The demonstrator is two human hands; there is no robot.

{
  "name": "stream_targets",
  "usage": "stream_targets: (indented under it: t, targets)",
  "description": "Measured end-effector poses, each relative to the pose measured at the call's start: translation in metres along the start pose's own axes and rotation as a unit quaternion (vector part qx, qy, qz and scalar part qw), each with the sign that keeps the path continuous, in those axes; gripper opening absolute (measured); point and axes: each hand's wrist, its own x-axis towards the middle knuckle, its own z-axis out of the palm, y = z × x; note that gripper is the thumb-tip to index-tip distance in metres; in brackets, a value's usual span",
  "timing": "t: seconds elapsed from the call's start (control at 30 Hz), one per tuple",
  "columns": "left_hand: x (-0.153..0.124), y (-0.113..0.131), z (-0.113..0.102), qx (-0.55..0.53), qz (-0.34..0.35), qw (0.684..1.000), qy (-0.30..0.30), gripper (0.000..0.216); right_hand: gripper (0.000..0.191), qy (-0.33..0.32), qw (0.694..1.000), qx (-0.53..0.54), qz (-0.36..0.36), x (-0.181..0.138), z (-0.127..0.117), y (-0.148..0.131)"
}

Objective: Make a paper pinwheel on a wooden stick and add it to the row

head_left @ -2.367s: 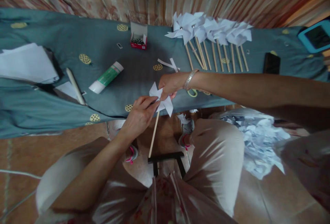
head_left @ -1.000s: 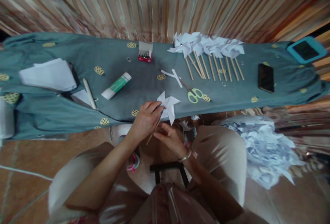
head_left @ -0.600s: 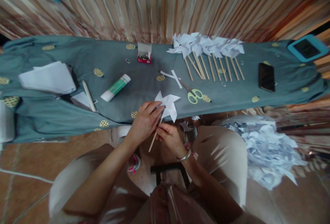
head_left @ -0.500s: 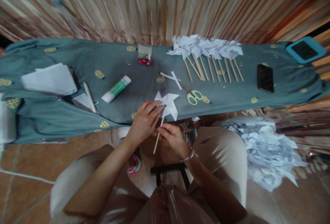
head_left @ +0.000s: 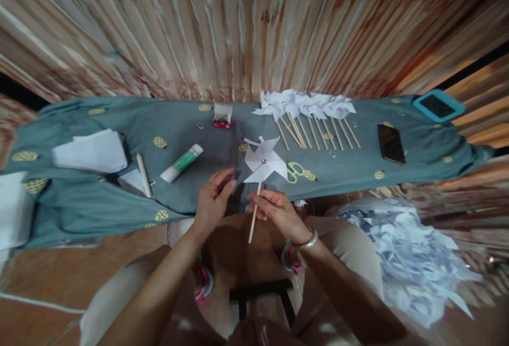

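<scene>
A white paper pinwheel point(head_left: 265, 159) with a silvery pin at its centre stands on a thin wooden stick. My right hand point(head_left: 278, 212) pinches that stick below the paper blades. To its left, my left hand point(head_left: 214, 197) is apart from the pinwheel, fingers loosely curved with nothing in them. Behind the blades lie green-handled scissors point(head_left: 295, 172), partly covered, and white paper strips point(head_left: 251, 141). Several finished pinwheels point(head_left: 306, 106) lie in a row at the back of the table. A small red box point(head_left: 222, 117) of metal pins sits open nearby.
On the green cloth-covered table point(head_left: 186, 123) lie a glue stick point(head_left: 182, 163), a paper stack point(head_left: 91, 152), a white pen-like tool point(head_left: 143, 175), a dark phone point(head_left: 392, 143) and a blue-framed tablet point(head_left: 438, 105). A bag of paper scraps point(head_left: 417, 261) stands on the floor at right.
My left hand has let go of the pinwheel and moved away to the left. My right hand has brought the pinwheel slightly right, its face turned up. The camera view has tilted upward.
</scene>
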Motion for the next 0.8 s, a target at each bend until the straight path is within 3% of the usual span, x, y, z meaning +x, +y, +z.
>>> stream_targets:
  t: [0.13,0.3,0.47,0.67,0.8]
  targets:
    - [0.001,0.015,0.008,-0.138,-0.115,0.984,-0.012,0.043,0.040,-0.021,0.999,-0.018,-0.031,0.022,-0.008,-0.027]
    - [0.004,0.030,0.018,-0.181,-0.180,0.964,-0.080,0.045,0.040,-0.046,0.998,-0.004,-0.052,0.050,-0.013,-0.048]
    - [0.009,0.028,0.028,-0.223,-0.202,0.949,-0.094,0.039,0.041,-0.061,0.996,-0.005,-0.059,0.062,-0.015,-0.050]
    - [0.017,0.027,0.037,-0.223,-0.203,0.952,-0.055,0.034,0.043,-0.065,0.996,-0.024,-0.064,0.067,-0.019,-0.050]
    - [0.023,0.031,0.041,-0.215,-0.192,0.957,-0.020,0.034,0.040,-0.027,0.996,-0.019,-0.083,0.069,-0.028,-0.057]
